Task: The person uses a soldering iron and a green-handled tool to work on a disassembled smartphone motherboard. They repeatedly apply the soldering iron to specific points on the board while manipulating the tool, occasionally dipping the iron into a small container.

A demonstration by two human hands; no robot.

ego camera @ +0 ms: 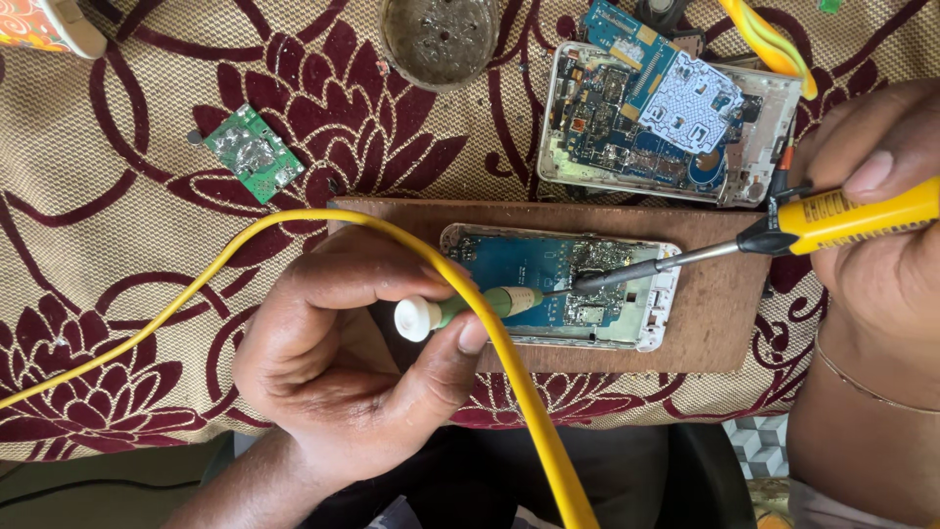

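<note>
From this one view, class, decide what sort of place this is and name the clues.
Probably a small phone-repair bench, perhaps at home. The right hand holds a yellow soldering iron to an opened phone on a wooden board; a second stripped phone lies on the patterned cloth.

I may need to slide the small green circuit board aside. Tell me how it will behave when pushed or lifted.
The small green circuit board looks thin and flat, so it is probably light and stiff rather than floppy. Lying flat on the patterned woven cloth, it should drag rather than slide freely, and it will not roll. Its soldered parts look exposed, so it is likely fragile; lift it by the edges.
</note>
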